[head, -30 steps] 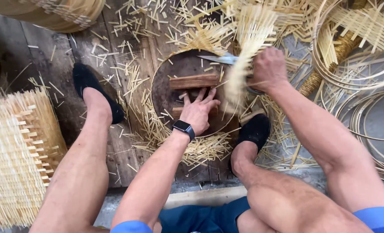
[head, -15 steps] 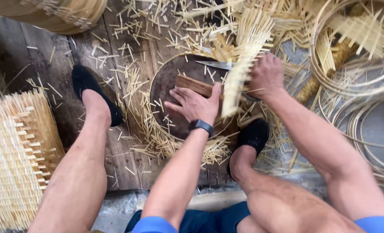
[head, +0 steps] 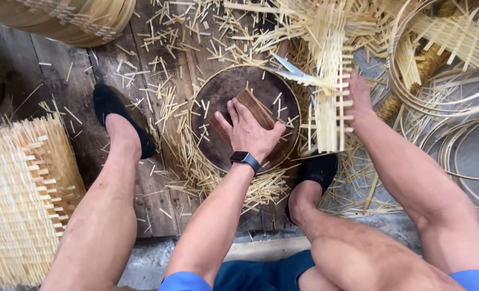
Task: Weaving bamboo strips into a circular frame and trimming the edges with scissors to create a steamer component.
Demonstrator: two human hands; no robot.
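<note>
Your left hand (head: 253, 132) lies palm down on one small brown wooden block (head: 253, 110), fingers curled loosely over it and thumb out to the side; it presses on the block more than it grips it. The block sits on one round dark wooden stump (head: 223, 89) between your feet, and its long axis runs from upper left to lower right, so the free end points up and to the left. One black watch (head: 245, 159) is on that wrist.

Your right hand (head: 358, 97) is at the right edge of one woven mat (head: 331, 102) of pale bamboo strips, fingers hidden behind it, so you cannot tell how firmly it is held. The mat stands with its long axis nearly upright in view, its loose ends fanning toward the top. One pair of scissors (head: 293, 73) lies against the mat's left side, blades pointing up and to the left.

You have two black shoes: one (head: 115, 116) left of the stump, one (head: 317, 172) just below the mat. Short bamboo offcuts (head: 196, 161) litter the boards around the stump, too many to count. One woven panel (head: 21, 199) rests at the far left, and several thin bamboo hoops (head: 460, 156) lie at the right.
</note>
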